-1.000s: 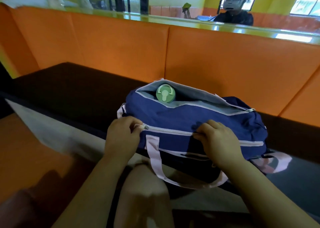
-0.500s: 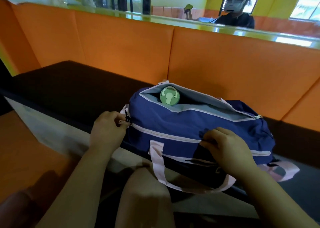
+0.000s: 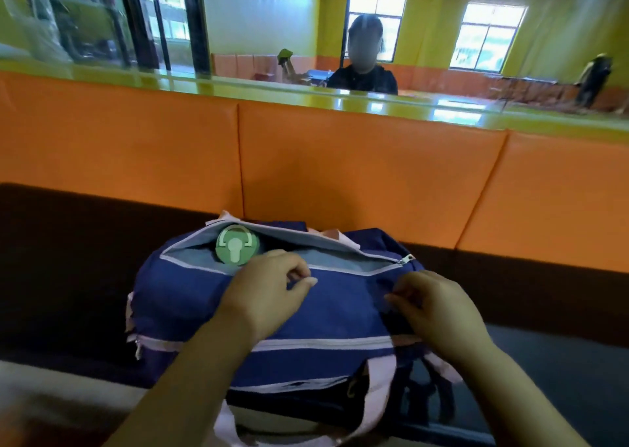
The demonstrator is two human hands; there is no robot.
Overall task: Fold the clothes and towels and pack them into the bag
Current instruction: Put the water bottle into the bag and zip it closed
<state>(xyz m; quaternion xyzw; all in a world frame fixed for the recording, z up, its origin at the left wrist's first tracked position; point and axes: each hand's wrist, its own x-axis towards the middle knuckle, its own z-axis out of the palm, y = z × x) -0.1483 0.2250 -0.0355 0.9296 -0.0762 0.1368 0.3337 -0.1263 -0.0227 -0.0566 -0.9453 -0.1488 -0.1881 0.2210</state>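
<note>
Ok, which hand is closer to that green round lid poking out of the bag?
Left. The left hand sits just below-right of the green lid, nearly touching. The right hand is well off to its right, on the bag.

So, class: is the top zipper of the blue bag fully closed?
No: the top opening of the blue bag gapes, with a green round lid showing inside and the zipper pull at the far right end.

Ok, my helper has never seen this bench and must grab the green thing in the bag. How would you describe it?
On the dark bench seat below the orange padding lies a navy duffel bag. Its upper zip gapes open, and at that opening's left end, just beyond the left hand, sits a round mint-green lid, the only green item there.
</note>
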